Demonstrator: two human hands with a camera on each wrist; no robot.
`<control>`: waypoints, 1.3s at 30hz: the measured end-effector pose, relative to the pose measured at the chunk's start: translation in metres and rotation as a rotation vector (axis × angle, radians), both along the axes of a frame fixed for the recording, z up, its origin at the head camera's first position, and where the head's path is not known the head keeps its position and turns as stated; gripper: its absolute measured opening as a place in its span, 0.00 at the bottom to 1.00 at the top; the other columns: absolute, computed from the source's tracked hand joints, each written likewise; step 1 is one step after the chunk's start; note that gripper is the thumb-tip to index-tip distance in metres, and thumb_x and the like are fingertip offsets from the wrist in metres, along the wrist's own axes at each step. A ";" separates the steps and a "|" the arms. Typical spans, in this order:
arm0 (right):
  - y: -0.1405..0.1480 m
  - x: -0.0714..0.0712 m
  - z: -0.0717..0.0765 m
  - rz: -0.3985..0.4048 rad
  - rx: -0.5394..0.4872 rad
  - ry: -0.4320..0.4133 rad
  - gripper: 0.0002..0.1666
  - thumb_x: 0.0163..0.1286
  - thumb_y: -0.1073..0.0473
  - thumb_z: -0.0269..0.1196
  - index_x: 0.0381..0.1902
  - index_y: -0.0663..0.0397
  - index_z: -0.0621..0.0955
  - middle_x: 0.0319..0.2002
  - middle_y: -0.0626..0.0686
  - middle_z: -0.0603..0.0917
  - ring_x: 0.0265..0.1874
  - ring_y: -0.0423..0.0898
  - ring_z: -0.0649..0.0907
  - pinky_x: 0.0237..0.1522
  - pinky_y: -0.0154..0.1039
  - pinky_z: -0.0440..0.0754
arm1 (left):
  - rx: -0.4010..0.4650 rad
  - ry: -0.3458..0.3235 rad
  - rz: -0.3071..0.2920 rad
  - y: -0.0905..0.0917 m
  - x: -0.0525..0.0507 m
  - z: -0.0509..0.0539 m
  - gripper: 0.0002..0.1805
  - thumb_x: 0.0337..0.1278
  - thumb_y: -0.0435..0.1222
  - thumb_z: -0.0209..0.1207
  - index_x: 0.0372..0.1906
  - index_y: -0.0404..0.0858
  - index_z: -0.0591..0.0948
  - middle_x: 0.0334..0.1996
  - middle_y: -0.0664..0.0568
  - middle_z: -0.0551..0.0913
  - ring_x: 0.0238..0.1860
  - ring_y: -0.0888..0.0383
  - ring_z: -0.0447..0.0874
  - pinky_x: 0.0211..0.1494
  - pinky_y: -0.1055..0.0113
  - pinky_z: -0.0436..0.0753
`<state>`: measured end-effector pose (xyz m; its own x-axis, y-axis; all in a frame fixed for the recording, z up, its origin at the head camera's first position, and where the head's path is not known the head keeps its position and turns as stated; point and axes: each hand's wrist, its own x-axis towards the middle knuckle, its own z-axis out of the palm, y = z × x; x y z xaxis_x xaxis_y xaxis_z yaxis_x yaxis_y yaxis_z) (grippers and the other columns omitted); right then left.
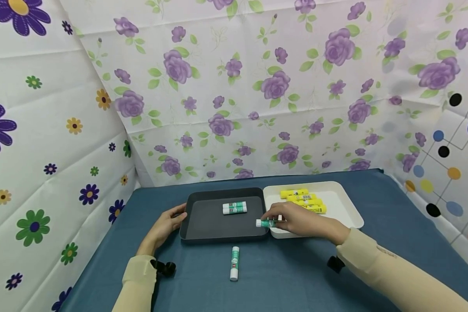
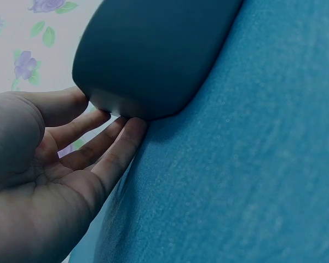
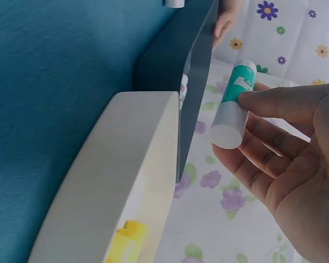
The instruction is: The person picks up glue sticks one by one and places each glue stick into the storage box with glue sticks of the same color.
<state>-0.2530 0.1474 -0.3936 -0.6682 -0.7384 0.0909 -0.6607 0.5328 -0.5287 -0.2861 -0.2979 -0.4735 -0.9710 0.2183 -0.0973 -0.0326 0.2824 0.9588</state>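
My right hand (image 1: 296, 219) pinches a green-and-white glue stick (image 3: 237, 107) between thumb and fingers. That stick is above the meeting edges of the two trays, its white end pointing left in the head view. At the left end of the dark gray tray (image 1: 203, 223), my left hand (image 1: 167, 225) holds the rim, thumb on the edge and fingertips against the outer wall. Two green-and-white glue sticks (image 1: 235, 208) lie side by side inside this tray. Another green-and-white glue stick (image 1: 234, 263) lies on the cloth in front of it.
A white tray (image 1: 341, 212) touches the dark tray's right side and contains several yellow glue sticks (image 1: 305, 200). Blue cloth (image 1: 195, 281) covers the table. Flower-patterned sheets (image 1: 226, 86) rise behind and at the left; a dotted sheet (image 1: 452, 173) hangs at the right.
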 end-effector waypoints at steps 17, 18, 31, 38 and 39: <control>-0.020 -0.015 0.010 0.033 -0.023 0.030 0.21 0.71 0.72 0.66 0.59 0.51 0.87 0.48 0.45 0.86 0.44 0.39 0.84 0.49 0.37 0.86 | -0.008 -0.009 0.000 0.002 -0.003 -0.001 0.32 0.83 0.39 0.51 0.83 0.37 0.58 0.75 0.35 0.62 0.76 0.38 0.62 0.78 0.39 0.63; -0.021 -0.016 0.010 0.034 -0.025 0.030 0.21 0.72 0.72 0.66 0.59 0.51 0.87 0.48 0.44 0.86 0.44 0.39 0.83 0.48 0.37 0.86 | -0.004 -0.011 0.001 0.001 -0.003 -0.001 0.32 0.83 0.39 0.51 0.83 0.37 0.58 0.75 0.35 0.62 0.76 0.38 0.62 0.78 0.39 0.63; -0.048 -0.032 0.018 0.067 -0.024 -0.011 0.22 0.71 0.75 0.63 0.59 0.54 0.87 0.46 0.48 0.86 0.41 0.41 0.82 0.44 0.36 0.85 | 0.017 -0.005 0.000 0.000 -0.001 0.000 0.32 0.84 0.37 0.50 0.83 0.35 0.56 0.76 0.33 0.61 0.76 0.36 0.61 0.78 0.38 0.63; -0.060 -0.044 0.021 0.074 -0.022 -0.035 0.23 0.71 0.76 0.62 0.59 0.54 0.87 0.43 0.50 0.86 0.41 0.42 0.82 0.43 0.36 0.85 | 0.009 -0.012 -0.002 -0.001 -0.002 -0.001 0.32 0.84 0.37 0.50 0.83 0.36 0.57 0.75 0.33 0.61 0.77 0.36 0.61 0.78 0.39 0.63; -0.062 -0.046 0.022 0.075 -0.019 -0.037 0.23 0.71 0.76 0.62 0.59 0.54 0.87 0.43 0.50 0.86 0.41 0.42 0.83 0.43 0.36 0.85 | 0.007 -0.014 -0.002 -0.001 -0.002 -0.001 0.32 0.84 0.38 0.50 0.83 0.36 0.57 0.75 0.34 0.61 0.77 0.37 0.61 0.78 0.40 0.63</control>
